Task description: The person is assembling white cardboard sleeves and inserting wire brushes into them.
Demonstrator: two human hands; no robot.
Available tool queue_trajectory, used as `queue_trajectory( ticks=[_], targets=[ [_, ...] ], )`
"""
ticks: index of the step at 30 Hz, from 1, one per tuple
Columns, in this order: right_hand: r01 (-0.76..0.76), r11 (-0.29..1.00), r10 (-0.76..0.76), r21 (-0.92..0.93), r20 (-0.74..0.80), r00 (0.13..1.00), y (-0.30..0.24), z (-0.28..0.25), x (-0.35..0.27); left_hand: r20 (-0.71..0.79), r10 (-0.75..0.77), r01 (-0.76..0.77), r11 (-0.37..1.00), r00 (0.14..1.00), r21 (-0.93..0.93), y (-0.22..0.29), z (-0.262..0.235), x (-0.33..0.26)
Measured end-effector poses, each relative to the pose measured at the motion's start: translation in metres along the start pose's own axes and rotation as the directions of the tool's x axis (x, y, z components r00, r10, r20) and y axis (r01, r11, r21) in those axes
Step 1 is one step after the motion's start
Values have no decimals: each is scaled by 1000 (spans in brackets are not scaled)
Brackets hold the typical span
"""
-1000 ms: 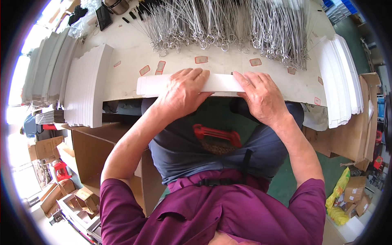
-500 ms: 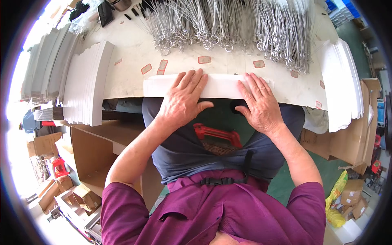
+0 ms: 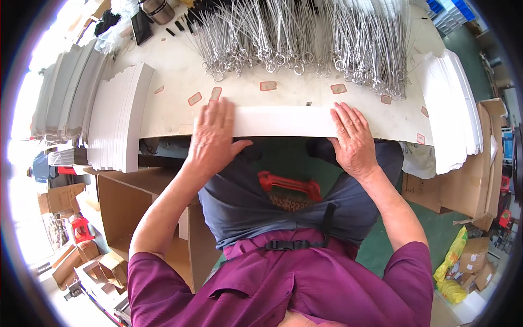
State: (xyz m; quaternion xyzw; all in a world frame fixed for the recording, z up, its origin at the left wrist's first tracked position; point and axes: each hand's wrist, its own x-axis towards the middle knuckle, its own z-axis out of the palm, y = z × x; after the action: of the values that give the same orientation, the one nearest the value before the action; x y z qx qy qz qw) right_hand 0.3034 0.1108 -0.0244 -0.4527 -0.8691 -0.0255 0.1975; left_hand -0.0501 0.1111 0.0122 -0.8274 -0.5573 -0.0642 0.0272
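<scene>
A long, narrow white box (image 3: 283, 121), seemingly of folded card, lies flat along the near edge of the table. Across its left end rests my left hand (image 3: 211, 136), fingers stretched forward and thumb out to the side. My right hand (image 3: 353, 136) lies flat on the right end, its fingers also extended. Neither hand grips anything; both palms face down. The box's two ends are hidden beneath the hands.
Bundles of thin metal rods with ring ends (image 3: 272, 49) lie at the back of the table (image 3: 174, 109). White card stacks stand left (image 3: 117, 120) and right (image 3: 452, 109). A metal cup (image 3: 157, 10) sits far left. Cardboard boxes (image 3: 131, 212) stand below left.
My left hand has slid left along the white box to its end. My right hand has shifted slightly toward the box's right end.
</scene>
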Motion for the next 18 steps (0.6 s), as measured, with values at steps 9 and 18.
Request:
queue_trajectory(
  ticks=[9,18],
  targets=[
    [227,970,-224,88,-42,974,-35,-28,18,199,281,-164,874,939,-457,65,-41,16],
    [5,952,68,305,-230,971,-65,-31,18,239,78,96,765,968,-637,57,-26,-8]
  ],
)
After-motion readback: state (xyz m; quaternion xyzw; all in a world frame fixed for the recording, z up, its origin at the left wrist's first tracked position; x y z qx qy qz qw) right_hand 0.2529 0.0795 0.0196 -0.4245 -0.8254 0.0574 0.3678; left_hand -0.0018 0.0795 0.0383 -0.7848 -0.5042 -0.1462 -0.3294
